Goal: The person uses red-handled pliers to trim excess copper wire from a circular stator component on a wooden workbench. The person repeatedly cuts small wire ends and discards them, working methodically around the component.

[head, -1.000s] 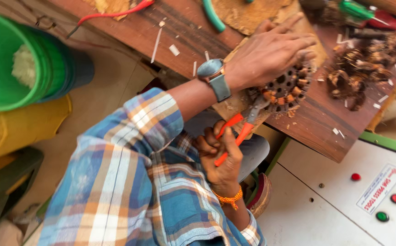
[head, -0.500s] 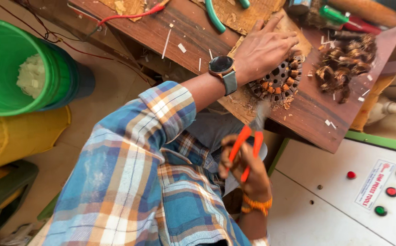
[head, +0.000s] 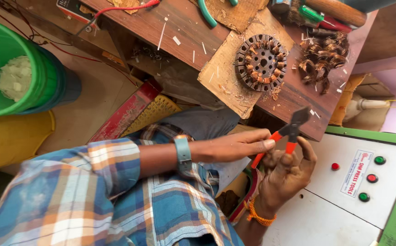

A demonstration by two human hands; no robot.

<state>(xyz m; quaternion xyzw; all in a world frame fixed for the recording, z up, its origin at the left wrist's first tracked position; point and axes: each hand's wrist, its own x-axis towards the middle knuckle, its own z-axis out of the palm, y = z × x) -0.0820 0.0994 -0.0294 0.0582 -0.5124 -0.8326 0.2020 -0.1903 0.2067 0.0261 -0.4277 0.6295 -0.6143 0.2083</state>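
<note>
Head view: the right hand (head: 285, 175), palm up below the bench edge, grips the orange handles of the pliers (head: 285, 135), whose dark jaws point up toward the bench (head: 170, 27). The left hand (head: 234, 146) lies flat with fingers stretched out, its fingertips touching one orange handle, grasping nothing. The stator (head: 260, 62), round with copper in its slots, rests on a cardboard sheet (head: 223, 73) on the bench, well apart from both hands. A pile of copper wire (head: 323, 59) lies beside it. A green bucket (head: 33, 86) stands at left.
</note>
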